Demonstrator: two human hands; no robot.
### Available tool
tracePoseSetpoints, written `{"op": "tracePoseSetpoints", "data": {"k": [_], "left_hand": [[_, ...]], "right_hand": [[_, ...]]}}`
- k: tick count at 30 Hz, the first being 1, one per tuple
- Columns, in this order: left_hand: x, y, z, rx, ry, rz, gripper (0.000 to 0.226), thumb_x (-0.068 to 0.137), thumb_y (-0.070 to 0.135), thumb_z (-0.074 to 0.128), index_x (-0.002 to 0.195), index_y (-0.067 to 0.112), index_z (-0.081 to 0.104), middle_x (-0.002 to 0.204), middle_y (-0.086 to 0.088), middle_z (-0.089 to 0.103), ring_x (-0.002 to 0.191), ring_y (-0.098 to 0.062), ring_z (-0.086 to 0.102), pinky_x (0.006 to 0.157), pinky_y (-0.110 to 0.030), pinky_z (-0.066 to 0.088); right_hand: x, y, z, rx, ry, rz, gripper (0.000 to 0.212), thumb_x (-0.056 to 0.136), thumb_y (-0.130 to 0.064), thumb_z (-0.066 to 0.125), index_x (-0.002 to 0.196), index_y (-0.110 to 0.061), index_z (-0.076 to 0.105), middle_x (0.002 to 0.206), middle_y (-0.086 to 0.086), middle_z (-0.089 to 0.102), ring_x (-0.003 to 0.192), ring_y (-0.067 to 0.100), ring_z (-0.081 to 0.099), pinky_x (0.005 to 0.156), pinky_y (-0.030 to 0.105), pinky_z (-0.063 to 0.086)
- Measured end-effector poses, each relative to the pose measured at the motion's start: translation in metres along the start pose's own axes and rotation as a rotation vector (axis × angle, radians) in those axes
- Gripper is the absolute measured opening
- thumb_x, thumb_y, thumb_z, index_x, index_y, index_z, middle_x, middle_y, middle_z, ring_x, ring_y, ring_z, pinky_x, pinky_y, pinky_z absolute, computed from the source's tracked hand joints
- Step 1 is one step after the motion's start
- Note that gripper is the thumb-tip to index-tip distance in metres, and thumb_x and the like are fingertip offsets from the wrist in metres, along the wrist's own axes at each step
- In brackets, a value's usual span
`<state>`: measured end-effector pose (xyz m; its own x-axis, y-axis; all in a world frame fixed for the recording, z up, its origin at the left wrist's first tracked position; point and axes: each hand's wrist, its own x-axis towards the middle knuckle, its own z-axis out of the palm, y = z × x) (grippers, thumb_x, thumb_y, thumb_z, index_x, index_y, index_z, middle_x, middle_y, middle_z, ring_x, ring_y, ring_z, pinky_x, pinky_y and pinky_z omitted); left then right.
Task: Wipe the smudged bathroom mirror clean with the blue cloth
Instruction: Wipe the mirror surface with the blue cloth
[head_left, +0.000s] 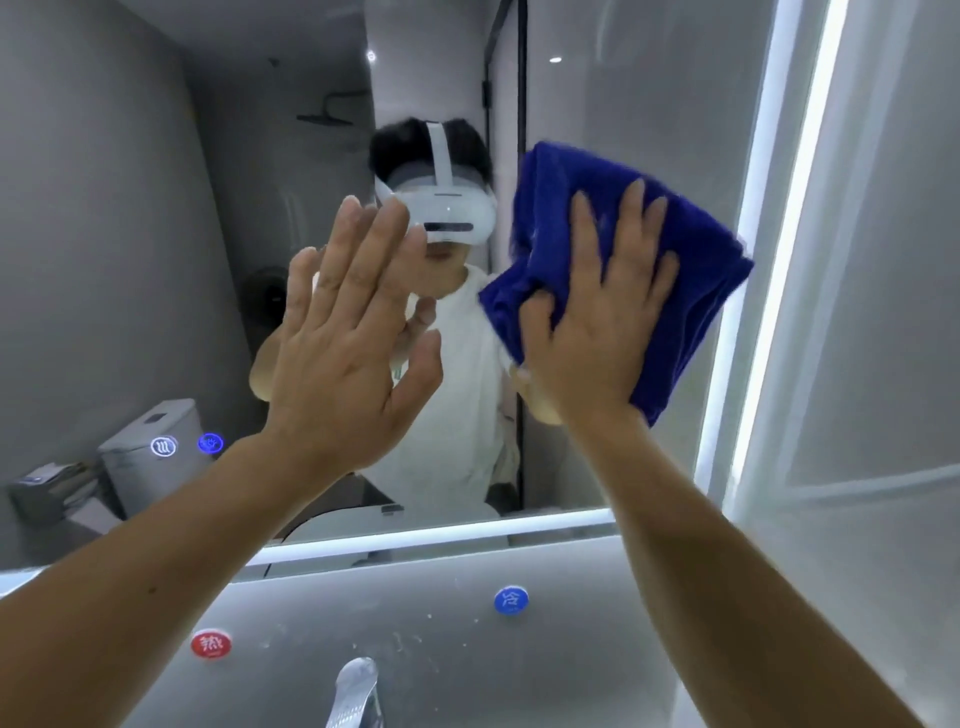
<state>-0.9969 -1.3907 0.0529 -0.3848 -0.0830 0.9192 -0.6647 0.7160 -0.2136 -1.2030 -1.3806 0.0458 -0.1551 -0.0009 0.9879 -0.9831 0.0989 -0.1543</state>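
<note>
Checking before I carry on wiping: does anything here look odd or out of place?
The bare left hand lies flat at the mirror, which could leave fresh prints, while the right hand presses the blue cloth to it. White specks dot the panel above the tap.

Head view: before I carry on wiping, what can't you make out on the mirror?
Glass under the blue cloth: covered by the cloth and the right hand.
Smudges on the mirror: too faint in this blurred head view.
Whether the left hand touches the glass: seen from behind, unclear.
Most of the tap: cut off by the bottom edge.
</note>
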Motion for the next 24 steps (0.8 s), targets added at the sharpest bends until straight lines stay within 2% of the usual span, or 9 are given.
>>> {"op": "tracePoseSetpoints", "data": {"k": [3,7,11,13,15,17,20,24], "left_hand": [[-0.005,-0.005,0.001,0.005,-0.020,-0.014,0.063,0.097,0.035,0.031,0.152,0.005,0.027,0.162,-0.011,0.019,0.151,-0.028,0.009,0.121,-0.049,0.009],[-0.011,-0.009,0.005,0.019,-0.045,-0.007,0.062,0.098,0.036,0.029,0.153,0.006,0.026,0.162,-0.012,0.018,0.151,-0.027,0.007,0.122,-0.045,0.004],[-0.001,-0.014,0.003,0.040,-0.046,-0.007,0.062,0.099,0.038,0.027,0.154,0.009,0.023,0.163,-0.009,0.015,0.152,-0.024,0.004,0.122,-0.041,-0.002],[0.006,-0.014,0.001,0.040,-0.051,-0.007,0.063,0.100,0.040,0.025,0.155,0.012,0.019,0.164,-0.006,0.011,0.152,-0.021,0.000,0.122,-0.042,-0.002],[0.010,-0.014,0.001,0.041,-0.047,-0.003,0.063,0.100,0.041,0.025,0.156,0.014,0.017,0.164,-0.005,0.009,0.152,-0.020,-0.001,0.122,-0.044,-0.001],[0.012,-0.013,0.003,0.046,-0.039,0.002,0.063,0.100,0.041,0.026,0.156,0.015,0.017,0.165,-0.004,0.008,0.152,-0.020,-0.001,0.122,-0.045,-0.001],[0.014,-0.015,0.005,0.041,-0.032,0.000,0.063,0.100,0.040,0.030,0.156,0.016,0.016,0.165,-0.002,0.007,0.152,-0.021,-0.001,0.122,-0.046,0.000],[0.013,-0.018,0.007,0.045,-0.026,-0.001,0.063,0.100,0.040,0.031,0.156,0.017,0.016,0.165,-0.001,0.006,0.152,-0.021,0.000,0.122,-0.044,-0.001]], "right_hand": [[-0.081,-0.010,0.004,0.053,-0.129,-0.209,0.062,0.096,-0.040,0.037,0.153,-0.020,0.023,0.159,0.015,0.020,0.149,0.034,0.010,0.119,0.053,0.005],[-0.184,0.009,-0.004,0.006,-0.283,-0.470,0.056,0.094,-0.041,0.043,0.146,-0.024,0.036,0.155,0.010,0.028,0.149,0.029,0.013,0.119,0.051,0.007],[-0.186,0.044,-0.017,-0.063,-0.417,-0.724,0.067,0.087,-0.038,0.051,0.149,-0.025,0.032,0.152,0.005,0.032,0.148,0.026,0.014,0.121,0.047,0.004],[-0.154,0.054,-0.021,-0.019,-0.416,-0.812,0.062,0.087,-0.037,0.051,0.145,-0.025,0.035,0.152,0.004,0.031,0.147,0.025,0.014,0.121,0.045,0.001],[-0.113,0.054,-0.022,0.040,-0.358,-0.742,0.058,0.086,-0.034,0.051,0.141,-0.024,0.039,0.150,0.007,0.032,0.149,0.025,0.010,0.120,0.045,0.003],[-0.067,0.052,-0.022,0.077,-0.277,-0.606,0.055,0.089,-0.030,0.051,0.142,-0.022,0.039,0.152,0.009,0.031,0.148,0.027,0.014,0.120,0.046,0.004],[0.001,0.045,-0.019,0.070,-0.199,-0.433,0.060,0.088,-0.029,0.052,0.146,-0.019,0.037,0.157,0.011,0.027,0.147,0.030,0.015,0.120,0.047,0.004],[0.057,0.013,-0.010,0.051,-0.030,-0.117,0.060,0.089,-0.028,0.047,0.147,-0.017,0.040,0.158,0.013,0.027,0.147,0.033,0.017,0.119,0.049,0.010]]}}
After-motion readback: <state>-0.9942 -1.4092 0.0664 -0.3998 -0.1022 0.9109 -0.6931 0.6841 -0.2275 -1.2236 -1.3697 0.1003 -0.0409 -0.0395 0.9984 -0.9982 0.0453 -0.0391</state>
